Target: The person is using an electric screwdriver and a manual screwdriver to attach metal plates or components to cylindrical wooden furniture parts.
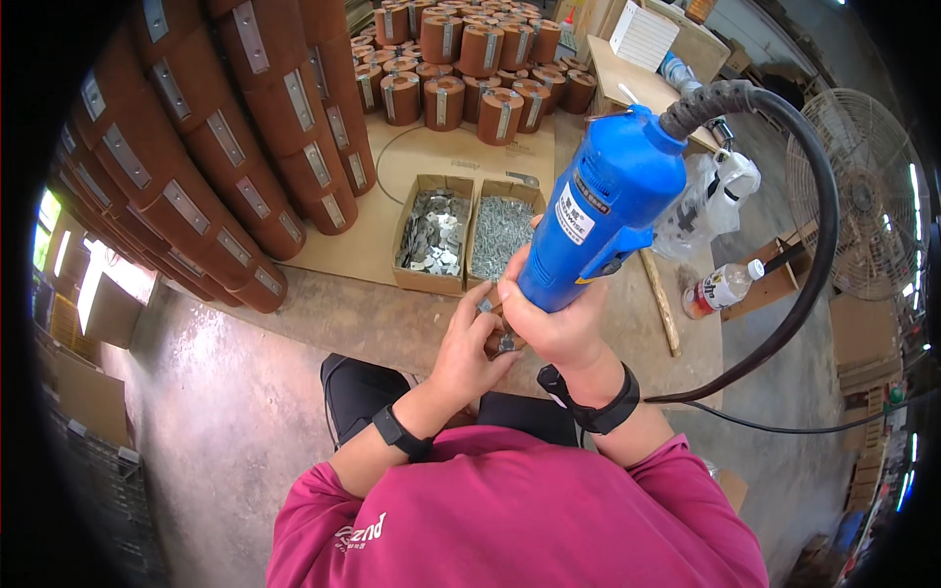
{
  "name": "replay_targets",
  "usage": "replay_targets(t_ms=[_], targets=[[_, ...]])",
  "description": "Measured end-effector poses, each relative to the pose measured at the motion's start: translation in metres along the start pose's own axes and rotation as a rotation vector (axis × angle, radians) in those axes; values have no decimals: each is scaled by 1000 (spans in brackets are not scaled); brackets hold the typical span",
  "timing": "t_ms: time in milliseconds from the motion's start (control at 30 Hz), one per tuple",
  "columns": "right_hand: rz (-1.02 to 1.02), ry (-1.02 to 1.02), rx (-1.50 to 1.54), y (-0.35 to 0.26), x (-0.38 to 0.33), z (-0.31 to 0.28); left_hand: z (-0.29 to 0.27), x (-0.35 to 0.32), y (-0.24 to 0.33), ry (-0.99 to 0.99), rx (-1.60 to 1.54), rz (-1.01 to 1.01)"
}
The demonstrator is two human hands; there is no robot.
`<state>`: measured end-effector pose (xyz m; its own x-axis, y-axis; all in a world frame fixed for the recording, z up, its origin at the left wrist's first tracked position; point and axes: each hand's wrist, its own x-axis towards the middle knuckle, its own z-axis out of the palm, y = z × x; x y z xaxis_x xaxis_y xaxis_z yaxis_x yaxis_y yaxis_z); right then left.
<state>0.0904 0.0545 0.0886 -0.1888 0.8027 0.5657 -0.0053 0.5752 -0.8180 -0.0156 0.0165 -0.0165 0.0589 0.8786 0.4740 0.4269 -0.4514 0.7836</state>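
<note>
By the table's near edge (417,318), I have the right hand (557,331) wrapped round the blue tool (600,211), the left hand (466,343) pinching a small metal piece (483,306) that could slip should the tool tip.

A vivid blue covered the power tool (627,162) right of centre, broken by a white label (573,218) with dark print and a touch of yellow near its lower end. Its hose (828,216) was black. In the lower frame the shirt (549,519) was magenta with white lettering; both wristbands (397,429) were black. Reddish-brown cylinders (162,152) filled the upper left, striped with silver strips (186,206); the rolls (480,49) at upper centre repeated that pattern. Tan boxes (429,283) held silver-grey pieces (436,235). Mottled grey marked the floor (225,392) at left.
</note>
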Motion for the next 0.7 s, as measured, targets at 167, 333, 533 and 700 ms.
replay_targets(t_ms=[167, 333, 533, 700], targets=[[40, -35, 49, -5, -1, -2, -2, 3, 3, 11, -4, 24], [20, -29, 109, -5, 3, -13, -1, 0, -1, -19, -21, -40], [103, 337, 319, -9, 2, -59, -10, 5, 10, -41, 55, 9], [330, 698, 400, 28, -24, -107, -11, 4, 7, -74, -29, -43]])
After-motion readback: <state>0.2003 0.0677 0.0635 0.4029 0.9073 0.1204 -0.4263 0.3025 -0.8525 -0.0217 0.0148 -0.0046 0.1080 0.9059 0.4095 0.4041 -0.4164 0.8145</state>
